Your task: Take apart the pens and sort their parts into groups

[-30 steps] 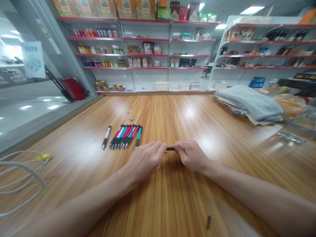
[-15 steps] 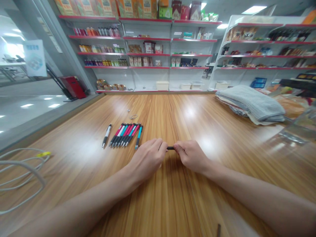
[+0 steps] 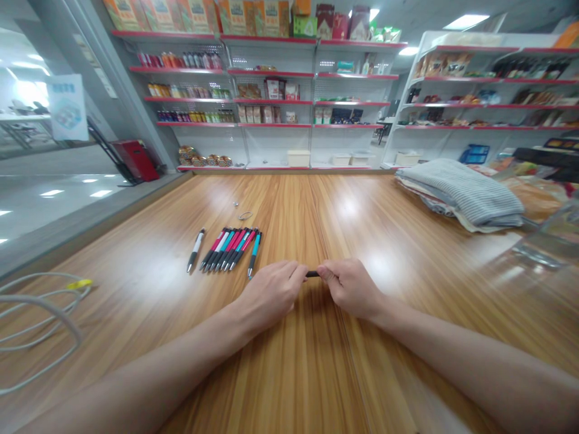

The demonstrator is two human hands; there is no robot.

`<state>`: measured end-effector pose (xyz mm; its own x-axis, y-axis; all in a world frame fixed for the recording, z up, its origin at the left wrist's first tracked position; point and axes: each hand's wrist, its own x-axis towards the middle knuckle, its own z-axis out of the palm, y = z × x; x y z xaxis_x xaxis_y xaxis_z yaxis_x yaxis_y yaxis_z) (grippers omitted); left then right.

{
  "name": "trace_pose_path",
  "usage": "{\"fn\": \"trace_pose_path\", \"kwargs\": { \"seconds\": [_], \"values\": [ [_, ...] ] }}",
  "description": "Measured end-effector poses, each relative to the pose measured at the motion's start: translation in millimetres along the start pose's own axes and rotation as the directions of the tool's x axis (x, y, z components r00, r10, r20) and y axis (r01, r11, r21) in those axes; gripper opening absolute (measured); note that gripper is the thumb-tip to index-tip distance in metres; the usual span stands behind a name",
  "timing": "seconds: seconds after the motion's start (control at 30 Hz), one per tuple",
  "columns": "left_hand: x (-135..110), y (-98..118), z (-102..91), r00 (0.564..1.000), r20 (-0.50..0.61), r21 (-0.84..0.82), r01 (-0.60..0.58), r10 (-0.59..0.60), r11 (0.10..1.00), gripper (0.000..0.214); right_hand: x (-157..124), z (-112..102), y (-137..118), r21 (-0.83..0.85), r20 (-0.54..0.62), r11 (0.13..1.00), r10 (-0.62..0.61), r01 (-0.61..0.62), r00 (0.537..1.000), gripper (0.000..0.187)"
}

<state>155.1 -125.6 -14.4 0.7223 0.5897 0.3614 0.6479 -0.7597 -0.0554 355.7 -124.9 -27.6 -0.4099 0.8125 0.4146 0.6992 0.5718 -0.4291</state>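
Between my two closed hands, above the wooden table (image 3: 289, 367), runs a thin black pen-like barrel (image 3: 312, 273). My left hand (image 3: 274, 290) is wrapped round one end of it, knuckles up. Thumb and curled fingers of my right hand (image 3: 351, 288) grip the other end. Most of the pen is hidden inside the hands. Just beyond my left hand lies a teal pen (image 3: 256, 248) with a black grip. To its left is a row of several pink, white and teal pens (image 3: 228, 248). A single white pen (image 3: 196, 250) lies apart at the far left.
A thin ring (image 3: 245, 215) and a tiny shiny piece (image 3: 235, 204) lie behind the pens. Coiled white cable (image 3: 54, 307) is at left. Folded striped cloth (image 3: 461, 193) and a clear container (image 3: 549, 235) are at right. Stocked shelves (image 3: 271, 99) stand beyond the table.
Both hands keep their grip, almost unmoved. The view has shifted very slightly. A thin dark strip at the bottom edge no longer shows.
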Motion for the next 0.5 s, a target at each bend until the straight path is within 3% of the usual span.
{"fn": "trace_pose_path", "kwargs": {
  "seconds": [0.13, 0.3, 0.5],
  "values": [
    [1.0, 0.2, -0.8, 0.999, -0.035, -0.006, 0.019, -0.019, 1.0, 0.015, -1.1, 0.7, 2.0, -0.014, 0.003, 1.0, 0.009, -0.009, 1.0, 0.038],
    [-0.1, -0.7, -2.0, 1.0, 0.0, 0.019, -0.005, 0.005, 1.0, 0.016, -2.5, 2.2, 2.2, -0.032, 0.006, 0.999, -0.002, 0.002, 1.0, 0.038],
    [-0.5, 2.9, -4.5, 0.995, 0.045, 0.015, 0.083, -0.084, 0.996, 0.023, -1.7, 2.0, 4.6, -0.029, 0.006, 0.998, -0.048, 0.048, 0.999, 0.035]
  ]
}}
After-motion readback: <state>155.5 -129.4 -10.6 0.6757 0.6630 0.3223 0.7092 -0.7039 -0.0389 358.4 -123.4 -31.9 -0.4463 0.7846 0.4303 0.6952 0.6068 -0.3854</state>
